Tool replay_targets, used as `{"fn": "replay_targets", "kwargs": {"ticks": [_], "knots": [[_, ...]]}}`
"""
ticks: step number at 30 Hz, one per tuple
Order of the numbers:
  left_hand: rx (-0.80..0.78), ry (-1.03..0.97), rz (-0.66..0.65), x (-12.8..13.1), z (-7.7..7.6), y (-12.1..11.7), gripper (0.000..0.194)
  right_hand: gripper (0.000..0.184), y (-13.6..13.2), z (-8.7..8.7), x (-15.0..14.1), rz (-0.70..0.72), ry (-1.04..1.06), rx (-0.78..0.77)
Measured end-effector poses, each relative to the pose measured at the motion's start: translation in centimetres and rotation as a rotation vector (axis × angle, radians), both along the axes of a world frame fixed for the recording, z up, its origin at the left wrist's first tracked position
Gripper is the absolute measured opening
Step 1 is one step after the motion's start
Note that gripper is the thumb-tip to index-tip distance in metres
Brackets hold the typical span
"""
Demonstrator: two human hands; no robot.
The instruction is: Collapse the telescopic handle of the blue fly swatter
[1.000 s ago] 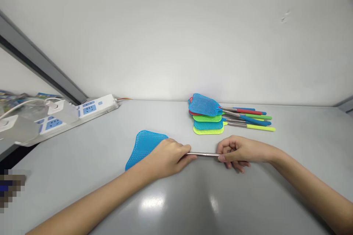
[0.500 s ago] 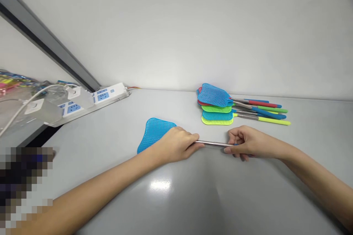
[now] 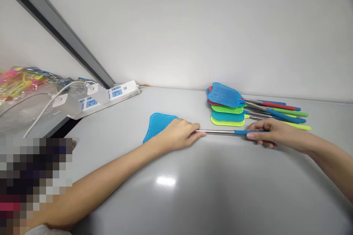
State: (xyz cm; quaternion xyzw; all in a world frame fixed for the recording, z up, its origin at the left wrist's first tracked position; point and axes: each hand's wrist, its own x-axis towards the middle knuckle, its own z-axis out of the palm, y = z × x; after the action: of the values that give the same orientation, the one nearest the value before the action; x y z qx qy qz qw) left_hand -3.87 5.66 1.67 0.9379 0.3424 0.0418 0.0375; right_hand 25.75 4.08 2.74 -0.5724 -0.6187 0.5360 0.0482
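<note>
A blue fly swatter (image 3: pixel 157 125) with a metal shaft and blue grip lies level, low over the grey table. My left hand (image 3: pixel 180 134) is closed round its shaft near the perforated head and covers part of it. Around the blue grip, the fingers of my right hand (image 3: pixel 268 132) are closed, hiding the handle's end. Just behind my right hand lies a pile of fly swatters (image 3: pixel 227 97) in blue, red, green and yellow, their handles pointing right.
A white power strip (image 3: pixel 124 91) with chargers and cables lies at the back left. Beyond it are clear plastic bags of colourful items (image 3: pixel 26 80). A white wall (image 3: pixel 179 29) rises behind the grey table (image 3: pixel 204 191). A blurred-out patch covers the lower left.
My right hand has slid right along the swatter, away from my left hand. More of the metal shaft and the blue grip now show between them. The view has shifted slightly left.
</note>
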Motion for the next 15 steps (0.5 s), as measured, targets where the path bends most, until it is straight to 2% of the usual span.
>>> {"fn": "replay_targets", "kwargs": {"ticks": [3,9,15], "knots": [[0.0,0.025,0.019,-0.1,0.0,0.2,0.039,0.034,-0.1,0.1,-0.1,-0.009,-0.019,0.061],[-0.005,0.038,0.016,-0.1,-0.2,0.1,0.036,0.041,-0.6,0.0,-1.2,0.061,0.006,0.238],[0.04,0.014,0.033,-0.2,-0.1,-0.2,0.036,0.041,-0.8,0.0,-1.5,0.043,0.064,0.169]]}}
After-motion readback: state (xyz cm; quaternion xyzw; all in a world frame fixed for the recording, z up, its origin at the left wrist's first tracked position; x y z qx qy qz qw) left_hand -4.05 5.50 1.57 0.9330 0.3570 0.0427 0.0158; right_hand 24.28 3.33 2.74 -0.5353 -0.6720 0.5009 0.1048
